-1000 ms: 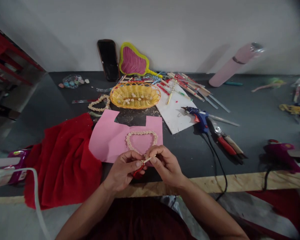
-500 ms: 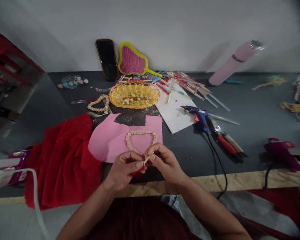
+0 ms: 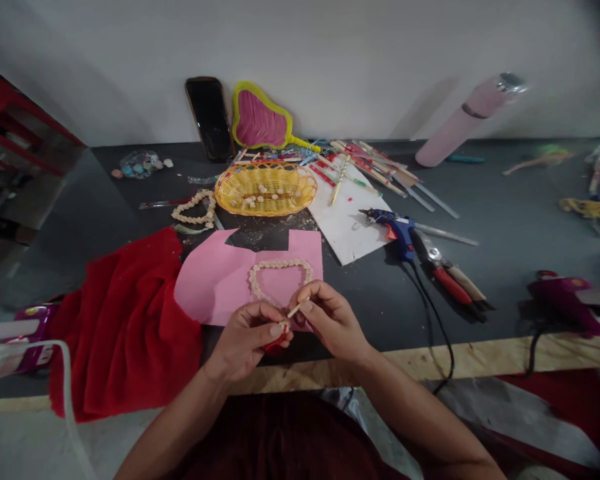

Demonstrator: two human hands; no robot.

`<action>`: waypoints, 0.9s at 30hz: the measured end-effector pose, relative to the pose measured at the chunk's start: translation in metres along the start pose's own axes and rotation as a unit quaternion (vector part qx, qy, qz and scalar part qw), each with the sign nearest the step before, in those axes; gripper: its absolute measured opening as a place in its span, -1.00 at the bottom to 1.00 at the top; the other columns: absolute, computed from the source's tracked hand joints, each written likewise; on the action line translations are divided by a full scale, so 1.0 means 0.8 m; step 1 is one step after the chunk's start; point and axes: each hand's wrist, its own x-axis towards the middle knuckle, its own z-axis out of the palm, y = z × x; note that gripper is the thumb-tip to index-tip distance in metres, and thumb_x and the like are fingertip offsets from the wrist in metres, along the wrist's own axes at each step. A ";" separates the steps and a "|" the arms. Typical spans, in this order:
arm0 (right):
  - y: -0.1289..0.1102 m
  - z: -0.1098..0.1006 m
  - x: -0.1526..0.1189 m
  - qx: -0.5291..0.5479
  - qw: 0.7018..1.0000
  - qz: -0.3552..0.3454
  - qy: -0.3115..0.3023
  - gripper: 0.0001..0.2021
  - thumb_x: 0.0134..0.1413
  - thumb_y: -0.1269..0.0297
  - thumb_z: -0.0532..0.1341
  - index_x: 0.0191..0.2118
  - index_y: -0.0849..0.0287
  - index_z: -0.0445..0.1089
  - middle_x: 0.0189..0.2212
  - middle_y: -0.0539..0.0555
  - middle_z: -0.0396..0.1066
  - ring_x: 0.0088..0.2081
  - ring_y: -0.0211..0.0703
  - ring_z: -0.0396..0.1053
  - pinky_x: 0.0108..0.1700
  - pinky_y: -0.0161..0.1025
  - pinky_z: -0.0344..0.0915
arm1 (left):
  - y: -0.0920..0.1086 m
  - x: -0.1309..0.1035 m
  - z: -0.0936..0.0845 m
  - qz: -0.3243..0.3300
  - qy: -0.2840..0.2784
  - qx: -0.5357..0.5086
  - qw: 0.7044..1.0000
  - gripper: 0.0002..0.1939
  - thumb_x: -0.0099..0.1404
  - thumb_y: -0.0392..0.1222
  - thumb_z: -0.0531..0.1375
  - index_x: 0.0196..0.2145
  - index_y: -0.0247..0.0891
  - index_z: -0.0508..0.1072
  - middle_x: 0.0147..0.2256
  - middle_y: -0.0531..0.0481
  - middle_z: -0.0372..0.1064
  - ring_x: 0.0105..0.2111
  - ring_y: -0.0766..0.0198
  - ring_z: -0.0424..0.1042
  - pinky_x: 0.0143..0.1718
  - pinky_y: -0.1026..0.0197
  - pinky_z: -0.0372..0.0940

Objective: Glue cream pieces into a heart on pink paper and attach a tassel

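My left hand [image 3: 250, 339] is closed on a small red and white piece [image 3: 283, 328], mostly covered by the thumb and fingers. Between thumb and forefinger, my right hand [image 3: 330, 320] pinches a short pale stick [image 3: 297, 308], its lower end just above that piece. Just beyond both hands, a heart-shaped ring of cream beads [image 3: 254, 283] lies on a cut sheet of pink paper [image 3: 205, 280]; the hands hide its near part. A second beaded heart [image 3: 211, 212] rests left of the yellow woven basket [image 3: 267, 208], which holds several small cream pieces.
A red cloth [image 3: 135, 333] hangs over the table's front edge at left. To the right lie a blue glue gun [image 3: 403, 237] with its cord and red-handled pliers [image 3: 453, 287]. White paper [image 3: 347, 227] with sticks, a phone [image 3: 210, 119] and a pink bottle [image 3: 460, 127] are farther back.
The stick's lower end has come slightly away from the red and white piece as my right hand shifted a little. My left hand keeps its grip.
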 end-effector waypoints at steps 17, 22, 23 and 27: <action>-0.018 0.007 -0.003 -0.309 0.886 -0.331 -0.094 -0.77 0.14 0.54 0.13 -0.12 0.12 0.31 -0.31 0.10 0.44 -0.23 -0.20 0.43 -0.21 -0.22 0.41 | -0.005 0.006 -0.009 0.038 0.003 -0.050 0.998 -0.77 -0.04 -0.27 0.44 -0.40 -0.31 0.52 -0.47 0.06 0.49 -0.51 0.43 0.47 -0.44 0.43 0.38; -0.015 0.006 -0.002 -0.334 0.875 -0.337 -0.092 -0.71 0.11 0.56 0.12 -0.09 0.10 0.30 -0.29 0.09 0.45 -0.21 -0.19 0.44 -0.20 -0.19 0.43 | -0.002 0.004 -0.008 0.032 0.006 -0.051 0.998 -0.77 -0.04 -0.26 0.44 -0.40 -0.31 0.52 -0.47 0.05 0.50 -0.53 0.42 0.46 -0.45 0.42 0.38; -0.015 0.005 -0.003 -0.338 0.875 -0.335 -0.090 -0.71 0.11 0.56 0.12 -0.09 0.10 0.29 -0.29 0.08 0.45 -0.21 -0.19 0.44 -0.21 -0.19 0.43 | -0.002 0.004 -0.008 0.031 0.006 -0.050 0.998 -0.77 -0.04 -0.26 0.44 -0.40 -0.31 0.52 -0.48 0.05 0.50 -0.54 0.42 0.46 -0.46 0.42 0.38; -0.015 0.004 -0.002 -0.345 0.878 -0.321 -0.084 -0.74 0.09 0.56 0.14 -0.13 0.10 0.30 -0.32 0.07 0.44 -0.23 -0.20 0.44 -0.21 -0.19 0.44 | -0.003 0.003 -0.009 0.031 0.011 -0.041 0.999 -0.76 -0.03 -0.25 0.44 -0.39 -0.32 0.52 -0.50 0.05 0.49 -0.54 0.41 0.46 -0.47 0.42 0.37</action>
